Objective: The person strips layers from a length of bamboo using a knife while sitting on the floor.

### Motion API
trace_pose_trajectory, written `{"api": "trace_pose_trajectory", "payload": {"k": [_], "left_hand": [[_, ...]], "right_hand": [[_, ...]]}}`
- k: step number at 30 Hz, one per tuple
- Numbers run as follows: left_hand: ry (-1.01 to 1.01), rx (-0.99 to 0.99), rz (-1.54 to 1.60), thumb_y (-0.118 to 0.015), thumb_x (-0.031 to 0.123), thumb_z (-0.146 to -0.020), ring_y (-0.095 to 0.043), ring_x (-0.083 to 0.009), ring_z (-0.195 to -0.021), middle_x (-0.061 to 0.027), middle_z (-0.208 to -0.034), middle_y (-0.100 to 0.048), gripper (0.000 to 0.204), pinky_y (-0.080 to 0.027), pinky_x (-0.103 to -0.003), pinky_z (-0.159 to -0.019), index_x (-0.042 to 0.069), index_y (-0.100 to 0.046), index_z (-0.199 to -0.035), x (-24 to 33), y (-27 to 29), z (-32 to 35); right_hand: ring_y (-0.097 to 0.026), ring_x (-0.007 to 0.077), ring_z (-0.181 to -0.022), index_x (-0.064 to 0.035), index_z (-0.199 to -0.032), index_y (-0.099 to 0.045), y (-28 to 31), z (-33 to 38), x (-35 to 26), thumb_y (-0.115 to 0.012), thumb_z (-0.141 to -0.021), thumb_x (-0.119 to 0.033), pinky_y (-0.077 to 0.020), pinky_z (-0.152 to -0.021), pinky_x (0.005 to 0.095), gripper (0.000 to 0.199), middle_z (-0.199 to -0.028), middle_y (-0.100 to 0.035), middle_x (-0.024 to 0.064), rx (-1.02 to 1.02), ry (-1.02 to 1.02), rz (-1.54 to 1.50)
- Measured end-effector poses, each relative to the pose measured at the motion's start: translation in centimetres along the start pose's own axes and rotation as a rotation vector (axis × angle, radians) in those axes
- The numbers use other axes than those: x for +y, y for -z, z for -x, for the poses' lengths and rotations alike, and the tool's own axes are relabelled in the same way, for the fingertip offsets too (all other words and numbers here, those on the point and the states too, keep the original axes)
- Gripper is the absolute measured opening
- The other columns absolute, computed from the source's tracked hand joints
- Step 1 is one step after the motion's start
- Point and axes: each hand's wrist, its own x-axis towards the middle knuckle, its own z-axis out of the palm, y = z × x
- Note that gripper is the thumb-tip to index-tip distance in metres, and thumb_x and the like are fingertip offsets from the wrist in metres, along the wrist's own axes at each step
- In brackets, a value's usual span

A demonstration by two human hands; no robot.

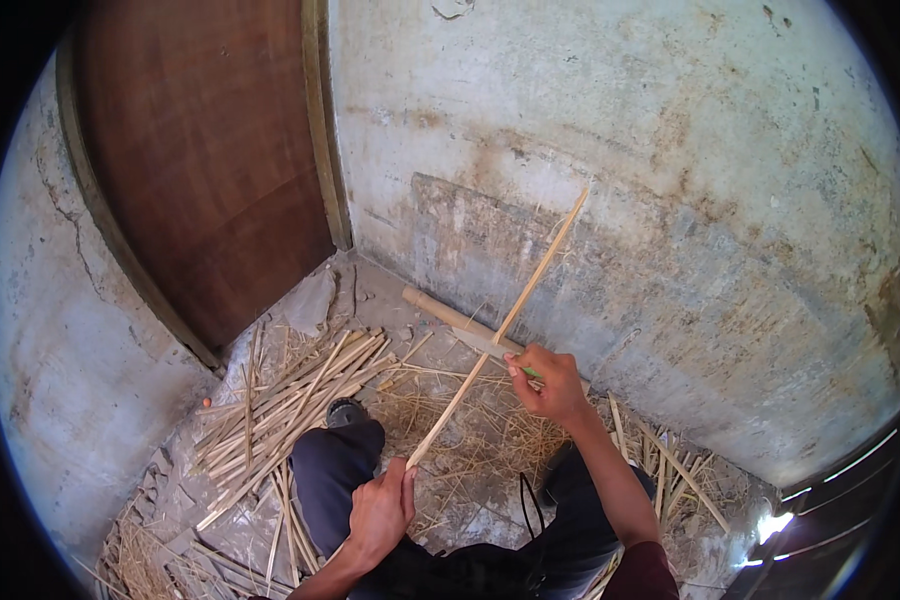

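Note:
A long, pale bamboo strip (542,270) slants up and away to the right, its far end in front of the wall. My left hand (380,512) is closed around its near end, above my left knee. Farther off, my right hand (552,385) grips a knife (478,342), whose green handle shows between the fingers. The blade points left and lies across the strip about midway along. Behind the knife, a thicker bamboo pole (435,306) lies low near the base of the wall.
Many split bamboo strips (300,395) are heaped on the floor at left; more strips (685,475) lie at right. Thin shavings (470,425) litter the ground between my legs. A stained wall (660,230) rises ahead, with a brown door (195,150) at far left.

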Motion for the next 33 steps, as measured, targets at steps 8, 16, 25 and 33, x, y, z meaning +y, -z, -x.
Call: {"api": "trace_pose_trajectory", "payload": {"k": [8, 16, 25, 33], "left_hand": [[0.031, -0.025, -0.018, -0.059, 0.017, -0.109, -0.068, -0.0460, -0.063, -0.0216, -0.072, -0.068, 0.016, -0.051, -0.057, -0.055, 0.004, -0.054, -0.102, -0.4, 0.2, 0.5], [0.038, -0.026, -0.027, -0.060, 0.017, -0.109, -0.068, -0.0461, -0.063, -0.0219, -0.071, -0.067, 0.017, -0.051, -0.057, -0.055, 0.003, -0.054, -0.100, -1.0, 0.5, 0.8], [0.043, -0.023, -0.038, -0.060, 0.017, -0.109, -0.068, -0.0466, -0.063, -0.0210, -0.072, -0.067, 0.018, -0.051, -0.057, -0.055, 0.004, -0.054, -0.100, -1.9, 0.5, 1.3], [0.062, -0.113, -0.053, -0.060, 0.017, -0.108, -0.068, -0.0481, -0.065, -0.0218, -0.073, -0.068, 0.014, -0.051, -0.059, -0.057, 0.006, -0.055, -0.102, -2.6, 0.8, 4.5]], "right_hand": [[-0.063, 0.0233, -0.056, -0.0089, -0.096, -0.075, -0.5, 0.5, 0.7, -0.074, -0.091, -0.005, -0.0461, -0.049, 0.0360, 0.007, -0.079, -0.068, 0.0058, -0.027, 0.004, 0.044], [-0.063, 0.0236, -0.056, -0.0090, -0.097, -0.075, -0.7, 0.4, 1.1, -0.074, -0.091, -0.004, -0.0458, -0.048, 0.0358, 0.008, -0.078, -0.067, 0.0057, -0.040, 0.003, 0.073], [-0.063, 0.0218, -0.056, -0.0105, -0.102, -0.077, -0.8, 0.5, 2.9, -0.073, -0.092, -0.006, -0.0467, -0.048, 0.0363, 0.011, -0.081, -0.070, 0.0047, -0.047, -0.003, 0.139], [-0.064, 0.0236, -0.059, -0.0070, -0.101, -0.071, 4.7, 0.1, 8.8, -0.069, -0.100, -0.013, -0.0470, -0.055, 0.0341, 0.006, -0.074, -0.068, 0.0123, 0.167, -0.390, 0.232]]}}
